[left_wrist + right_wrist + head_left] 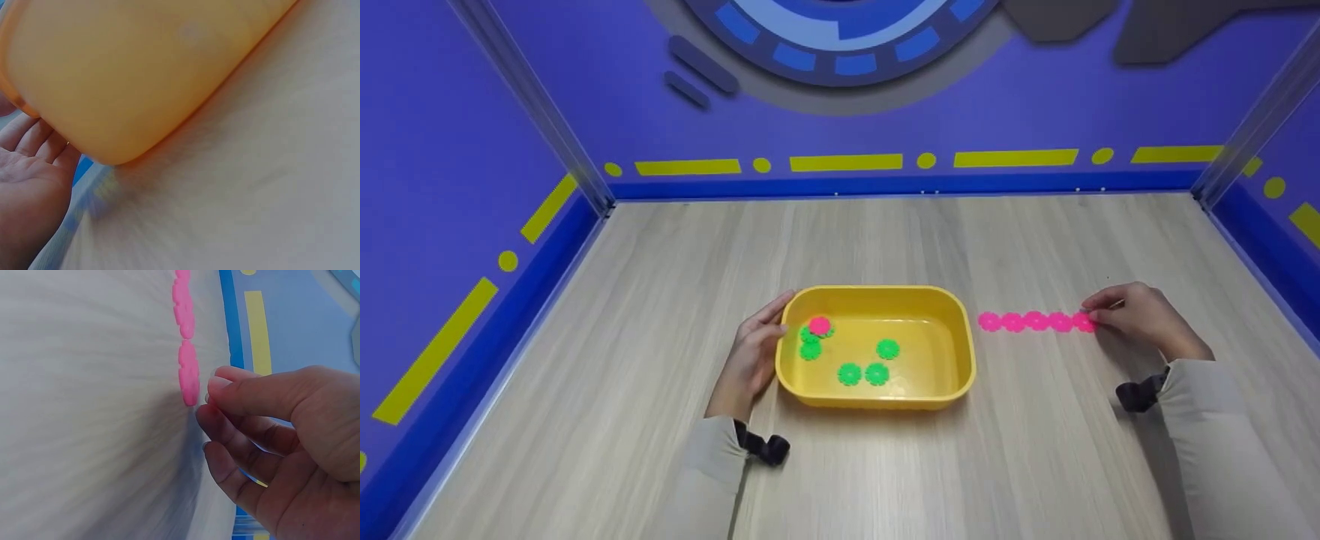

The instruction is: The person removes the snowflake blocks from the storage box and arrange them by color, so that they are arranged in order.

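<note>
My left hand (751,352) grips the left end of a yellow plastic bin (877,400), thumb at the rim and fingers along the outer wall. In the left wrist view, the fingers (42,138) lie against the outside of the bin. Several pink notched plastic discs (1036,321) form a straight row right of the bin. My right hand (1144,319) is at the row's right end, its fingertips by the last pink disc (189,374). In the right wrist view, its fingers are loosely bent beside that disc, with nothing plainly held.
Inside the bin lie several green notched discs (877,374) and one pink disc (819,325) on top of green ones at the left. The wooden tabletop (885,480) meets a blue printed panel (870,127) at the back, with panels along both sides too.
</note>
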Demonstrator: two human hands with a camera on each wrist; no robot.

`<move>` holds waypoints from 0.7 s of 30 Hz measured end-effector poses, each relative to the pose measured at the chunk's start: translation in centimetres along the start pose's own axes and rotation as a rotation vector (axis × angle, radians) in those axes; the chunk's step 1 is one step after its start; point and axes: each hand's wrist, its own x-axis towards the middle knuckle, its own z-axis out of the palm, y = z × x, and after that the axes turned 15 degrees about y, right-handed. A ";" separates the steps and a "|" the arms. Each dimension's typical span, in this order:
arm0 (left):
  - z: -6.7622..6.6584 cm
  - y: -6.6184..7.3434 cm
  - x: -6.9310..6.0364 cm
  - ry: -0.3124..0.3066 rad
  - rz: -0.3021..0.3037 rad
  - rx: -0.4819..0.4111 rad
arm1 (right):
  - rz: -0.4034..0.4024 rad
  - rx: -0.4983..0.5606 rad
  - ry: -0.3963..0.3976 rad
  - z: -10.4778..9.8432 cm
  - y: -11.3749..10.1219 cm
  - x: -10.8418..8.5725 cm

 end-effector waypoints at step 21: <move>0.0 0.0 0.1 0.010 -0.013 -0.013 | -0.007 0.007 -0.023 -0.6 -2.7 0.2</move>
